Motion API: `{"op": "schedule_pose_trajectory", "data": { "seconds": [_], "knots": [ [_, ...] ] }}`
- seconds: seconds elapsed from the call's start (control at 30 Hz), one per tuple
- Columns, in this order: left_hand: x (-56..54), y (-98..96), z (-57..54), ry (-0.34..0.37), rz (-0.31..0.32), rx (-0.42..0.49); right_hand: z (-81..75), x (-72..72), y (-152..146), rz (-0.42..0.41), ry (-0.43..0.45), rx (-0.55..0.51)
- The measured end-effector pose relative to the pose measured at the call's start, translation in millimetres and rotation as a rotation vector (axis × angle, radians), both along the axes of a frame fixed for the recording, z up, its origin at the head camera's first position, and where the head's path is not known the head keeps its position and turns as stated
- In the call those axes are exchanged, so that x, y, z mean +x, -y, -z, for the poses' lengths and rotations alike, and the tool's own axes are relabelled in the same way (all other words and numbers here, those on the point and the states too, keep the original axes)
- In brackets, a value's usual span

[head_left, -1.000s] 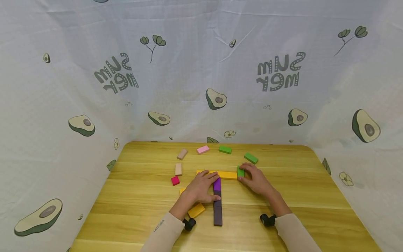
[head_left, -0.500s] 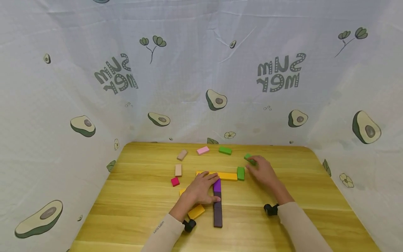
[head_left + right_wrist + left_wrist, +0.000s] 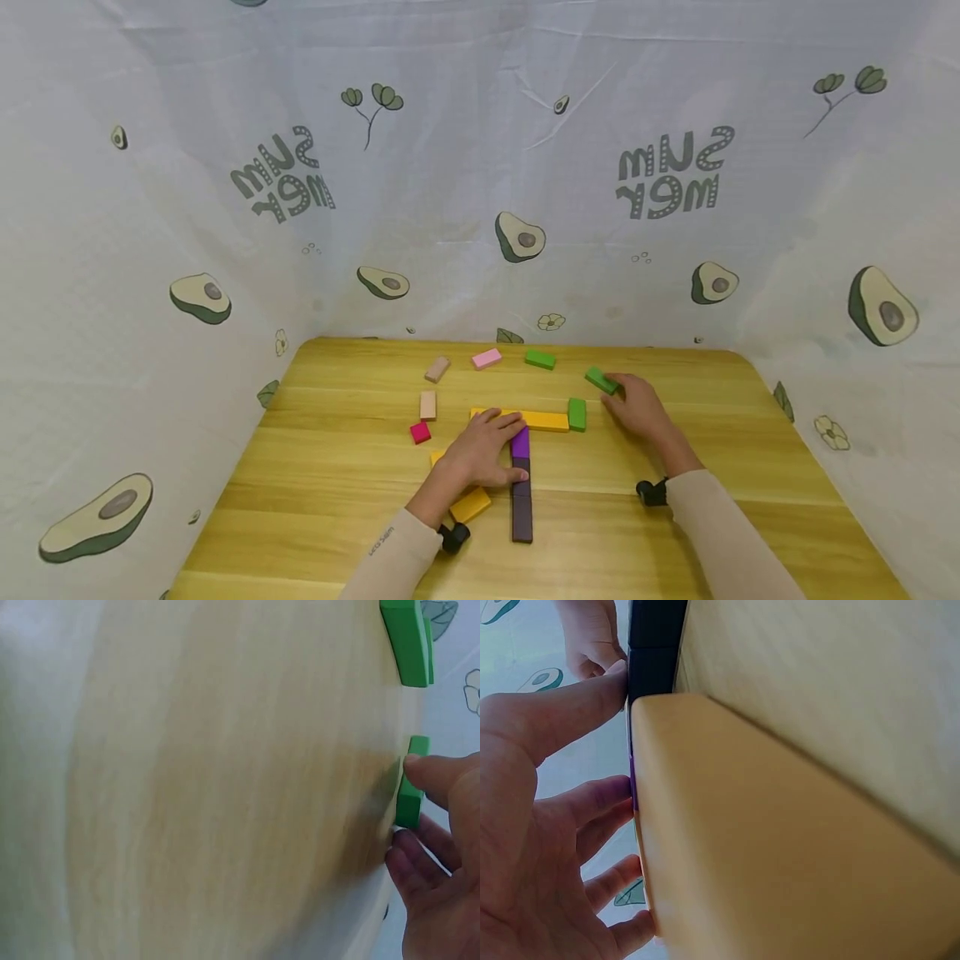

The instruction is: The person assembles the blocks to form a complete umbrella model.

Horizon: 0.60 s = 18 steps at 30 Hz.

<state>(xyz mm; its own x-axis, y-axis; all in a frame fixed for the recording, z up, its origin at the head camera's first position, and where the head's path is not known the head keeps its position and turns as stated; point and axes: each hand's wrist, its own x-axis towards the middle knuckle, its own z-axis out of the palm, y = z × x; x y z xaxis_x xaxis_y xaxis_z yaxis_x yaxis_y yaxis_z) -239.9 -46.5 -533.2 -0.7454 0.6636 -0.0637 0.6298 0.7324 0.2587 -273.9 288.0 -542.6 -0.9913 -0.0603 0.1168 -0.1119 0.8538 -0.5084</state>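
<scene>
My left hand (image 3: 480, 450) rests with spread fingers over a T of blocks. Its fingertips lie by the yellow bar (image 3: 546, 421) and purple block (image 3: 521, 442); its thumb touches the dark blocks (image 3: 522, 518) of the stem. In the left wrist view, a loose yellow block (image 3: 795, 840) looms large beside the hand. My right hand (image 3: 639, 408) pinches a green block (image 3: 600, 381) at the right; in the right wrist view its thumb is against the block's side. Another green block (image 3: 577, 414) stands at the bar's right end.
Around the T lie a green block (image 3: 540, 359), a pink block (image 3: 487, 358), two beige blocks (image 3: 428, 405) and a red block (image 3: 420, 432). A loose yellow block (image 3: 470, 505) is beneath the left wrist. A printed cloth (image 3: 450, 167) encloses the wooden table (image 3: 337, 517).
My right hand has let go of the green block at the bar's end and moved up and right to another green block. My left hand has stayed in place.
</scene>
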Motion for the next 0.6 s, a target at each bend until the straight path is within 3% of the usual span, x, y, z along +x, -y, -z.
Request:
{"op": "schedule_pose_trajectory", "data": {
  "seconds": [0.4, 0.6],
  "knots": [
    [-0.3, 0.4, 0.3, -0.013, 0.005, -0.007, 9.5, 0.0, 3.7, 0.063, -0.036, -0.010],
    [-0.8, 0.4, 0.2, -0.005, -0.005, 0.001, 7.2, -2.8, 6.2, 0.069, -0.050, 0.004]
  ]
}}
